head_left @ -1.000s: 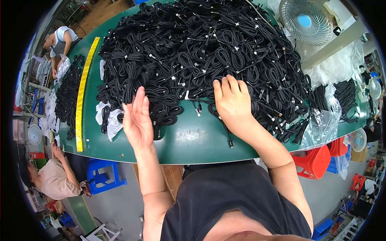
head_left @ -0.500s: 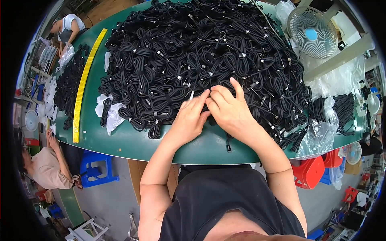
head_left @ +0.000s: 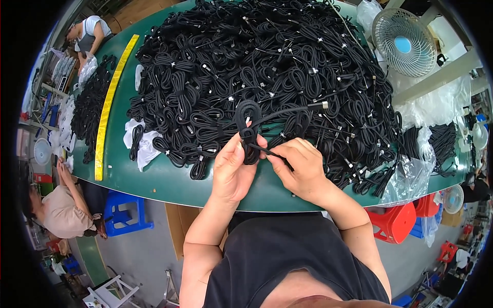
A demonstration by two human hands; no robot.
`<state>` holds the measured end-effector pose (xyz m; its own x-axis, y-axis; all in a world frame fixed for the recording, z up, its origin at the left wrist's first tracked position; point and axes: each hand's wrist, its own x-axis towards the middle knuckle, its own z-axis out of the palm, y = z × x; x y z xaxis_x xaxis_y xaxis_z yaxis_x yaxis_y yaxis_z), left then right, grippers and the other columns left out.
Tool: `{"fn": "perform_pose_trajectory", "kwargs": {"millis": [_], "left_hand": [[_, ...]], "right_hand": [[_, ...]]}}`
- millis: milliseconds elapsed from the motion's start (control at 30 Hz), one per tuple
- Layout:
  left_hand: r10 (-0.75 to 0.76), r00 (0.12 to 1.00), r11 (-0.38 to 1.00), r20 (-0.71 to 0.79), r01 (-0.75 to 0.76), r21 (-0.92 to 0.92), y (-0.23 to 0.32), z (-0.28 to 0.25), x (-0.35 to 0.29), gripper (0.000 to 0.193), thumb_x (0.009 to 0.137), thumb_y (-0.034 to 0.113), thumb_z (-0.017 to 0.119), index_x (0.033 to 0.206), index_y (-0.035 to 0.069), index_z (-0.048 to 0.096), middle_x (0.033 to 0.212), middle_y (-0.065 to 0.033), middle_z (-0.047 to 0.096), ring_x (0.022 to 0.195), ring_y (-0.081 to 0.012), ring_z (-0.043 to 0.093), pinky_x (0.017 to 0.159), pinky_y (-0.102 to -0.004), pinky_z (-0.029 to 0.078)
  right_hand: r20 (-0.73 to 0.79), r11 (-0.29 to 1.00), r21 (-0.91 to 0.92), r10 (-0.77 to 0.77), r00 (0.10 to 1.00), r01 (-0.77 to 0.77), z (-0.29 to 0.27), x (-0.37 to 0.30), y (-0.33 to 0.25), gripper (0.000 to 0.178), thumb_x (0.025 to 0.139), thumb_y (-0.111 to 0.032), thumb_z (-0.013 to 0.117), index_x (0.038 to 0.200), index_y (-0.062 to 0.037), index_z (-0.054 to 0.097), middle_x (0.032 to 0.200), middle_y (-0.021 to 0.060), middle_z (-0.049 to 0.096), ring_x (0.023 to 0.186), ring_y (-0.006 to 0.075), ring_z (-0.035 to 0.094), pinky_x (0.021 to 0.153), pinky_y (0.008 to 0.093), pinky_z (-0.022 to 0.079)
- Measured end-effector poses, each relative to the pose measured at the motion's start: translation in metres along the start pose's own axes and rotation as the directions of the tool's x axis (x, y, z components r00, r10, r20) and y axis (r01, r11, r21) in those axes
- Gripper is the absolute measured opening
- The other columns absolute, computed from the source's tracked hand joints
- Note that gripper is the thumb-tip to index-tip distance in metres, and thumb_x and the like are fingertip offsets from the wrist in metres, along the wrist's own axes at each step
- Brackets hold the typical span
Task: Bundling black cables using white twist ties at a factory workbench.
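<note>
My left hand [head_left: 232, 169] is closed around a coiled black cable [head_left: 248, 114] and holds it upright over the near edge of the pile. One straight end of this cable points right, tipped with a silver connector [head_left: 321, 105]. A thin black strip [head_left: 268, 151] runs from the coil's middle to my right hand [head_left: 304, 168], whose thumb and fingers pinch it. I cannot tell whether the strip is a tie strap or part of the cable. Just beyond both hands lies a large heap of coiled black cables [head_left: 205, 97].
The green table [head_left: 169, 177] carries a yellow tape strip [head_left: 107, 113] and a white plastic bag [head_left: 146, 149] on the left. At right are clear bags [head_left: 405, 174] and a fan [head_left: 404, 43]. Two people sit at left. Blue [head_left: 123, 213] and red stools [head_left: 393, 223] stand beyond the table edge.
The hands were close together, fingers touching, over the heap. Now they are apart: the left holds up a coiled cable, and the right has moved slightly down, pinching a thin black strip.
</note>
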<state>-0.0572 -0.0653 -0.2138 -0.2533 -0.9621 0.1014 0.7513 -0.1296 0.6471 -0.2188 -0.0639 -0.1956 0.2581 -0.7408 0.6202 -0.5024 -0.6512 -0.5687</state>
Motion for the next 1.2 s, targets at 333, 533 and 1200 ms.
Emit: {"fn": "perform_pose_trajectory", "kwargs": {"millis": [333,533,1200], "left_hand": [[-0.093,0.992,0.992,-0.085,0.085,-0.089,-0.024,0.013,-0.009,0.04,0.086,0.014,0.059,0.122,0.001,0.048,0.111,-0.0083,0.055,0.098,-0.0179,0.054,0.09,-0.0318,0.043],[-0.094,0.991,0.989,-0.096,0.082,-0.122,-0.019,0.008,-0.005,0.052,0.086,0.017,0.059,0.131,0.004,0.038,0.111,-0.0087,0.056,0.1,-0.0183,0.054,0.092,-0.0326,0.042],[-0.175,0.982,0.979,-0.074,0.166,-0.121,-0.031,0.011,-0.012,0.03,0.092,0.013,0.048,0.12,0.001,0.048,0.113,-0.0085,0.055,0.102,-0.0175,0.053,0.094,-0.0324,0.041]], "right_hand": [[0.015,0.989,0.045,0.139,0.99,-0.14,-0.002,-0.005,-0.009,0.01,0.071,-0.005,0.066,0.077,-0.002,0.058,0.067,0.0074,0.052,0.059,0.024,0.054,0.05,0.0341,0.044],[0.059,0.968,0.043,0.244,0.968,-0.246,-0.004,-0.004,-0.015,0.009,0.072,-0.005,0.065,0.078,-0.0027,0.058,0.068,0.0069,0.053,0.059,0.0238,0.056,0.049,0.0334,0.045],[0.07,0.898,0.213,0.38,0.922,-0.386,-0.003,-0.006,-0.013,0.006,0.073,-0.001,0.065,0.074,0.001,0.059,0.061,0.0045,0.053,0.045,0.0081,0.045,0.044,0.0235,0.038]]}}
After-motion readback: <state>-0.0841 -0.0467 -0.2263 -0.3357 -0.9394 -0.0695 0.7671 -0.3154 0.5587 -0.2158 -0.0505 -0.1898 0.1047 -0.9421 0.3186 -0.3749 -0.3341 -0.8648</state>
